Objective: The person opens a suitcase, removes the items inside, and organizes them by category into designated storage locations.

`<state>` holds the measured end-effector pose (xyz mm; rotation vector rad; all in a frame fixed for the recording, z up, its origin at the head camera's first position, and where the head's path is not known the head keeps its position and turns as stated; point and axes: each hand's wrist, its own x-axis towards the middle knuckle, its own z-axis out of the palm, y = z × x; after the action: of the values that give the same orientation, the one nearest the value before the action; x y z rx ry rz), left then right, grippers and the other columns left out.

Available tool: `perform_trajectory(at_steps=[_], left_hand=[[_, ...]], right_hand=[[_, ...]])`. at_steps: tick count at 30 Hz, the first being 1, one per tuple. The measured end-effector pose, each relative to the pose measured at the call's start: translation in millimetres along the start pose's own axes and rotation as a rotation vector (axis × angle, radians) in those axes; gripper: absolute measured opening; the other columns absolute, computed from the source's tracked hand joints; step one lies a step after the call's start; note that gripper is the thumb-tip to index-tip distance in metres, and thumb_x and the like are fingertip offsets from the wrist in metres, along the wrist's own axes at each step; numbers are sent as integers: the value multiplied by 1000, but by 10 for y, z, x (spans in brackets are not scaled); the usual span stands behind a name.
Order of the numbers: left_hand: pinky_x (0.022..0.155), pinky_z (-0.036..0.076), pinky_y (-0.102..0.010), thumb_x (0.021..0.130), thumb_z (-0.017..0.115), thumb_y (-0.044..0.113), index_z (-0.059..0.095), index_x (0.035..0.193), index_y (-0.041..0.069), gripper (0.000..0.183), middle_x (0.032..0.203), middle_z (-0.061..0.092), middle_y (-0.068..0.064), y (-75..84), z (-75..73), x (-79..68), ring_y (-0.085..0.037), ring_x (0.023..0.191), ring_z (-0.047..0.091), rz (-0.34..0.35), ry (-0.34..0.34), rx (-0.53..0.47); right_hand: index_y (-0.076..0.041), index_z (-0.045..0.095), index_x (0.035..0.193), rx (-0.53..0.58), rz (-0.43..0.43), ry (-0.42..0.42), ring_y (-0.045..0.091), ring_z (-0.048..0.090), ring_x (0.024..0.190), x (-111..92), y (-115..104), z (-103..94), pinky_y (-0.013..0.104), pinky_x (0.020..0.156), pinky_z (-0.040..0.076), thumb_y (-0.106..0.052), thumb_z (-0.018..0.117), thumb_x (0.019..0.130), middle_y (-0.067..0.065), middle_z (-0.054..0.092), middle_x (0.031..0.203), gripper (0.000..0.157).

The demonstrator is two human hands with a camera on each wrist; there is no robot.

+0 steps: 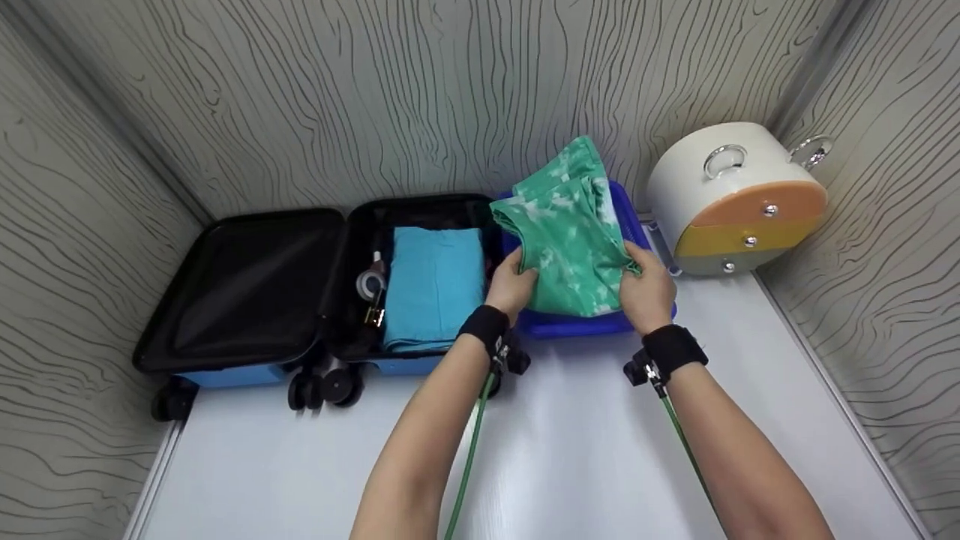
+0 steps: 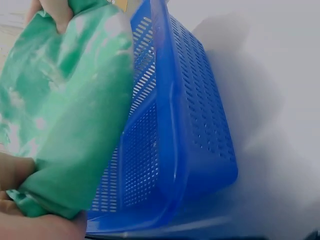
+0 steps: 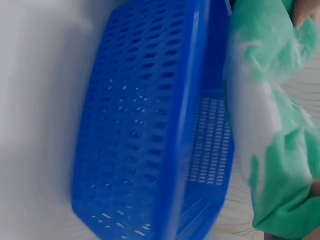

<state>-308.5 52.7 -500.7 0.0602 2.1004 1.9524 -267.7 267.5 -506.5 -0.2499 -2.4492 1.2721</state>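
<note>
The left hand (image 1: pixel 512 287) and right hand (image 1: pixel 648 292) pinch opposite edges of the green cloth (image 1: pixel 574 259), its long axis pointing away from them above the blue basket (image 1: pixel 577 327), the open suitcase (image 1: pixel 251 289) nearer the left.

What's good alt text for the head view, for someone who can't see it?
A left hand and right hand hold a green-and-white cloth above a blue basket. At left lies an open suitcase holding a folded blue cloth; at right stands a white drawer box.
</note>
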Motion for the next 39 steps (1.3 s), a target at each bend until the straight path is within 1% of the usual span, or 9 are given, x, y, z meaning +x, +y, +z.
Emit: perform_trajectory(at_steps=[4, 8, 12, 19, 24, 28, 32, 36, 39], left_hand=[[116, 35, -41, 109, 44, 6, 24, 163, 7, 57, 166, 27, -15, -10, 41, 50, -31, 151, 28, -32, -18, -20], [118, 32, -41, 109, 46, 8, 20, 163, 7, 60, 167, 23, -14, -46, 23, 82, -30, 153, 22, -57, -46, 18], [119, 30, -40, 103, 45, -2, 16, 164, 6, 68, 169, 19, -13, -106, -29, 102, -30, 154, 18, -95, -85, 15], [104, 33, -32, 95, 41, -11, 12, 165, 8, 78, 170, 12, -10, -147, -47, 101, -27, 155, 9, -102, -145, -11], [119, 24, -35, 98, 36, -9, 8, 165, 8, 75, 171, 7, -9, -133, 10, 60, -25, 156, 4, -104, -202, 63], [124, 14, -39, 101, 35, -3, 7, 165, 8, 71, 171, 5, -10, -115, 56, 27, -24, 156, 2, -77, -274, 222], [124, 15, -36, 107, 36, 9, 16, 164, 8, 60, 170, 15, -10, -103, 96, -1, -23, 156, 10, 19, -351, 540], [125, 14, -38, 112, 39, 27, 32, 160, 7, 53, 162, 37, -7, -101, 145, -60, -22, 151, 30, 108, -430, 867], [125, 13, -42, 110, 40, 44, 49, 153, 11, 55, 150, 54, -4, -107, 179, -118, -21, 144, 43, 139, -449, 1084]], right_hand=[[-3, 56, 146, 0, 45, 17, 41, 44, 139, 4, 70, 38, 55, 112, 35, 7, 44, 93, 22, 54, 146, 56], [-3, 53, 148, 6, 70, -5, 41, 39, 143, 18, 160, 92, 54, 116, 31, 6, 44, 95, 23, 49, 150, 55], [-1, 52, 149, 2, 83, -52, 42, 41, 141, 9, 251, 157, 53, 116, 33, 7, 42, 95, 25, 51, 147, 55], [1, 52, 148, -3, 119, -56, 43, 44, 137, 20, 366, 226, 52, 114, 34, 8, 41, 96, 28, 54, 142, 54], [4, 50, 148, -62, 131, -129, 45, 45, 136, 94, 427, 241, 52, 113, 35, 9, 40, 96, 30, 51, 143, 53], [8, 42, 151, -172, 119, -209, 49, 43, 136, 152, 463, 207, 56, 113, 34, 2, 46, 100, 35, 45, 145, 51], [8, 41, 151, -296, 66, -198, 50, 41, 136, 149, 492, 165, 58, 113, 33, -1, 51, 99, 36, 43, 145, 54], [5, 58, 140, -415, -106, -107, 49, 42, 135, 84, 520, 153, 60, 113, 32, 4, 52, 93, 30, 53, 137, 47], [4, 70, 124, -474, -234, -47, 48, 48, 128, 44, 527, 163, 61, 109, 34, 4, 55, 91, 26, 62, 127, 37]])
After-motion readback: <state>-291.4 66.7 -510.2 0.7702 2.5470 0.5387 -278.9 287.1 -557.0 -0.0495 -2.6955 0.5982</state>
